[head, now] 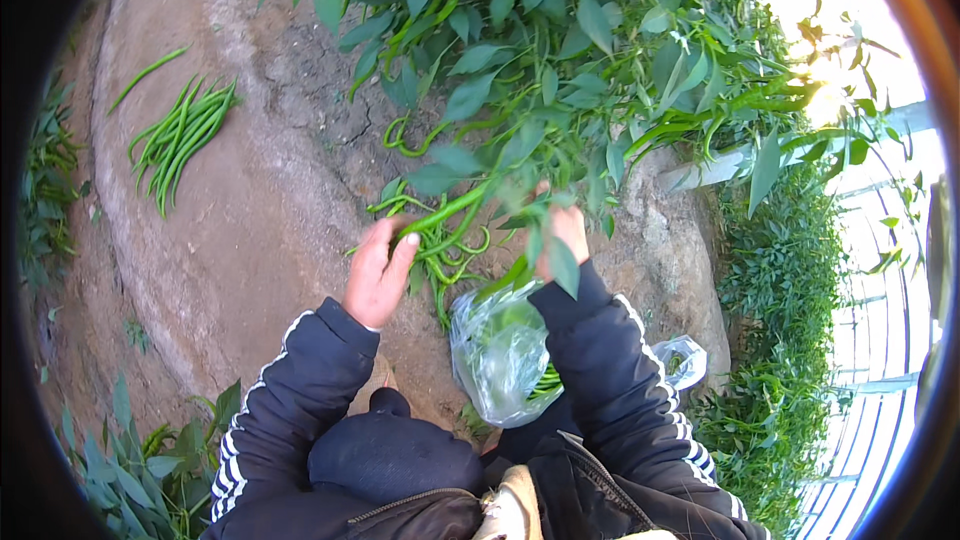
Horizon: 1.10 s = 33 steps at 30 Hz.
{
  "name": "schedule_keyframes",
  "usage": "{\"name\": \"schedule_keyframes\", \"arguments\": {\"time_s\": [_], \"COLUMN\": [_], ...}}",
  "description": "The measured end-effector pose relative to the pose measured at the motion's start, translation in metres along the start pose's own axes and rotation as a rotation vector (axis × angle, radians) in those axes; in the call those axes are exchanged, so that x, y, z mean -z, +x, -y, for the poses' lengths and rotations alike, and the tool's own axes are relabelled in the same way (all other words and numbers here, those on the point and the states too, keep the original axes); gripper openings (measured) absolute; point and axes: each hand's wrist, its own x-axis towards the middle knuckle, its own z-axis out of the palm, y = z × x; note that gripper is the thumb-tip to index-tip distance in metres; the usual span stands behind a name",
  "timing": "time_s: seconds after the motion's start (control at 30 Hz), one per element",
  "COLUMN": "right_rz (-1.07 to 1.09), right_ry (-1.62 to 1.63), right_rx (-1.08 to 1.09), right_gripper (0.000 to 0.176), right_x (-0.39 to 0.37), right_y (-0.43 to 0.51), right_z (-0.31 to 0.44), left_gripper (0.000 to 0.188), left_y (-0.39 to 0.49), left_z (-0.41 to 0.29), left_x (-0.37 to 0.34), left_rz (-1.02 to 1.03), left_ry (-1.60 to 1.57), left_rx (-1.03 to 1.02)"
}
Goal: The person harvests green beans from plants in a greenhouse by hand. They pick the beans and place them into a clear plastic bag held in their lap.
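Several long green chili peppers (442, 216) lie in the curled fingers of my left hand (381, 270), their far ends among the leaves of a pepper plant (517, 67). My right hand (564, 236) reaches in under the foliage, its fingers partly hidden by blurred leaves, so what it touches does not show. Curled green peppers (442, 262) lie on the soil just beyond my left hand. Below my right wrist, a clear plastic bag (499, 360) contains green peppers.
A bundle of straight green peppers (184, 139) rests on the bare soil at left, with one single pepper (146, 79) beside it. A second plastic bag (679, 360) lies right of my right sleeve. More pepper plants (780, 300) line the right side, near a pale pole (701, 172).
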Motion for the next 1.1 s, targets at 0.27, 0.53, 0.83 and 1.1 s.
{"name": "schedule_keyframes", "arguments": {"time_s": [0.27,0.53,0.83,1.1], "right_rz": [0.175,-0.098,-0.499,-0.402], "right_ry": [0.546,0.369,-0.256,-0.364], "right_rx": [-0.211,0.208,0.904,0.785], "right_gripper": [0.032,0.030,0.025,0.024], "right_x": [-0.041,0.042,0.105,0.062], "right_y": [-0.060,-0.024,0.024,-0.017], "right_z": [0.045,0.092,0.179,0.182], "left_gripper": [0.050,0.029,0.022,0.022], "left_y": [-0.020,-0.043,-0.039,-0.049], "left_z": [-0.042,-0.021,-0.018,-0.002], "left_x": [-0.028,-0.025,-0.031,-0.019], "left_rz": [0.586,0.521,0.053,0.242], "left_ry": [0.018,-0.001,-0.072,-0.193], "left_rx": [-0.071,0.153,0.076,0.284]}}
